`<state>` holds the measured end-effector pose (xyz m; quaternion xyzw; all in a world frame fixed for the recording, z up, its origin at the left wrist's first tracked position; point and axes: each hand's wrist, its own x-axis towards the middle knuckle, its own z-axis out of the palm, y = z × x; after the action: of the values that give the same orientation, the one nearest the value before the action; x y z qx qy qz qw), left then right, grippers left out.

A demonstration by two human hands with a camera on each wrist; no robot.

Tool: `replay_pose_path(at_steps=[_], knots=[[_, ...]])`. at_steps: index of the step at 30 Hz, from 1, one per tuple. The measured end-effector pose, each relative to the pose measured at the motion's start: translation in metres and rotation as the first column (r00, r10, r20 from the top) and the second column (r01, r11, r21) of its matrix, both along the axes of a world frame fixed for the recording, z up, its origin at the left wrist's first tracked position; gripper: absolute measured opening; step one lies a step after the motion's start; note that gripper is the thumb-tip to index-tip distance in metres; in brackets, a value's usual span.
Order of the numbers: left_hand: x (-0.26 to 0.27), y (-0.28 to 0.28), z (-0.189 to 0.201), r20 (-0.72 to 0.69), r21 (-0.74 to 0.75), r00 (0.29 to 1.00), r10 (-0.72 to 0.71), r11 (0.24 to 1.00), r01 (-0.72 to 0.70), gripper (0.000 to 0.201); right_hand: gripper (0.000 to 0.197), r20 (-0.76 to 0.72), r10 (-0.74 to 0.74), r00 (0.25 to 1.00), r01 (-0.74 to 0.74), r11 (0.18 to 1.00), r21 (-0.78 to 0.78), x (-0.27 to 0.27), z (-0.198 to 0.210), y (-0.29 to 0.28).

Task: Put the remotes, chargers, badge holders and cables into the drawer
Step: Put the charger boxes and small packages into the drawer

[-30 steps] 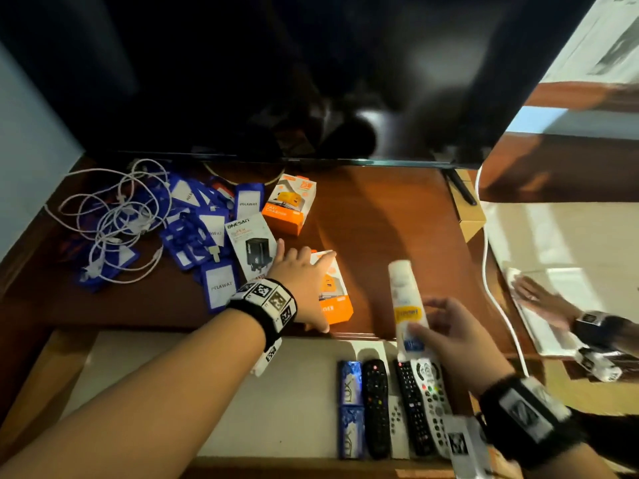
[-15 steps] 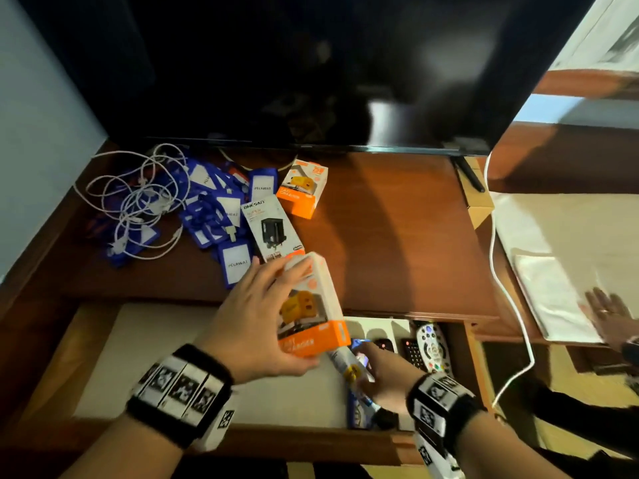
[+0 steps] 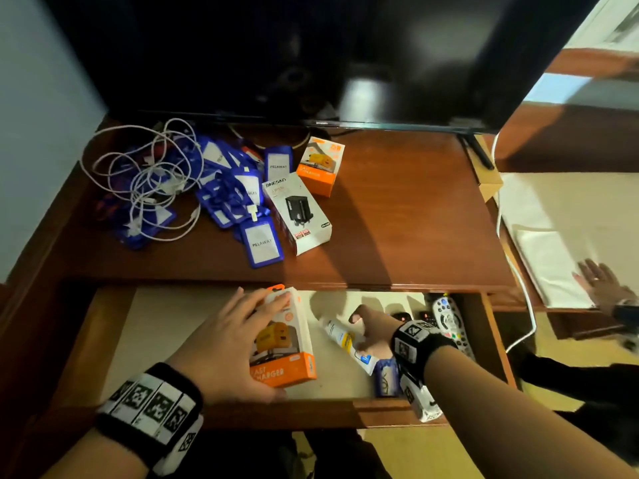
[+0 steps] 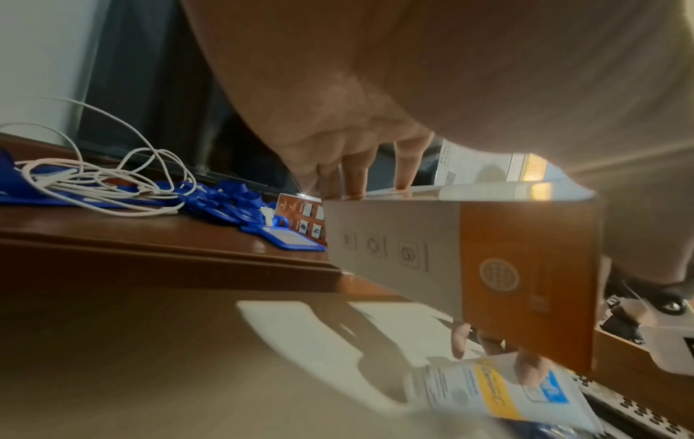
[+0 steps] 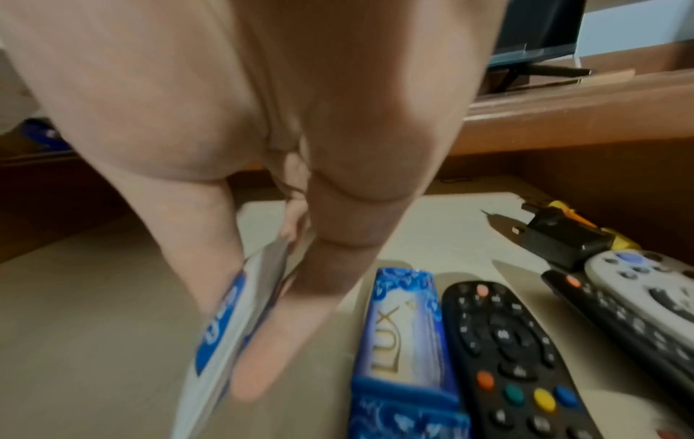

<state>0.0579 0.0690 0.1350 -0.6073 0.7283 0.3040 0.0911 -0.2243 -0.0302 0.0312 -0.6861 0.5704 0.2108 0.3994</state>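
The left hand (image 3: 221, 344) is clamped on an orange-and-white charger box (image 3: 285, 340), fingers across its far end and thumb under its near orange end, holding it above the pale floor of the open drawer (image 3: 114, 344). The left wrist view shows the box clear of the liner, so it is not yet set down. Its long axis runs near to far, roughly parallel with the remotes. The right hand (image 3: 371, 331) pinches a white tube with a yellow and blue label (image 3: 345, 340), lying low over the drawer floor just right of the box, its long axis angled from far-left to near-right. Contents of the drawer, right side: a blue LUX pack (image 5: 405, 350), a black remote (image 5: 514, 365), another dark remote and a grey-white remote (image 3: 449, 321), with a black and yellow plug (image 5: 563, 234) at the far end. The left part of the drawer floor lies bare beneath the box; judged placement is straight down, left of the tube. On the tabletop (image 3: 397, 219) remain 2 charger boxes (image 3: 299, 212), a heap of blue badge holders (image 3: 242, 195) and white cables (image 3: 148, 178) at far left.
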Motion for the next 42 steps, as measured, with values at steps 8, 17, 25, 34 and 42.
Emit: replay_pose_path(at_steps=[8,17,25,34,42], knots=[[-0.006,-0.016,-0.014,0.017,0.047,0.996,-0.085,0.995,0.084,0.140,0.076,-0.123,0.038,0.992,-0.043,0.998,-0.044,0.014,-0.010,0.024],[-0.017,-0.027,-0.038,0.015,0.022,0.993,-0.115,0.993,0.115,0.140,0.078,-0.215,0.303,0.928,-0.351,0.905,-0.241,0.023,-0.010,-0.008],[-0.047,-0.037,-0.073,0.012,0.144,0.997,-0.079,0.987,0.076,0.146,0.044,-0.254,0.474,0.843,-0.519,0.841,-0.155,0.020,-0.016,-0.009],[-0.075,-0.057,-0.104,0.166,0.225,0.972,-0.166,0.966,0.126,0.154,0.046,-0.206,0.543,0.814,-0.569,0.816,-0.099,-0.001,-0.008,-0.005],[-0.094,-0.056,-0.122,0.255,0.208,0.933,-0.256,0.956,0.205,0.163,0.039,-0.219,0.607,0.764,-0.629,0.776,-0.043,0.004,-0.009,-0.002]])
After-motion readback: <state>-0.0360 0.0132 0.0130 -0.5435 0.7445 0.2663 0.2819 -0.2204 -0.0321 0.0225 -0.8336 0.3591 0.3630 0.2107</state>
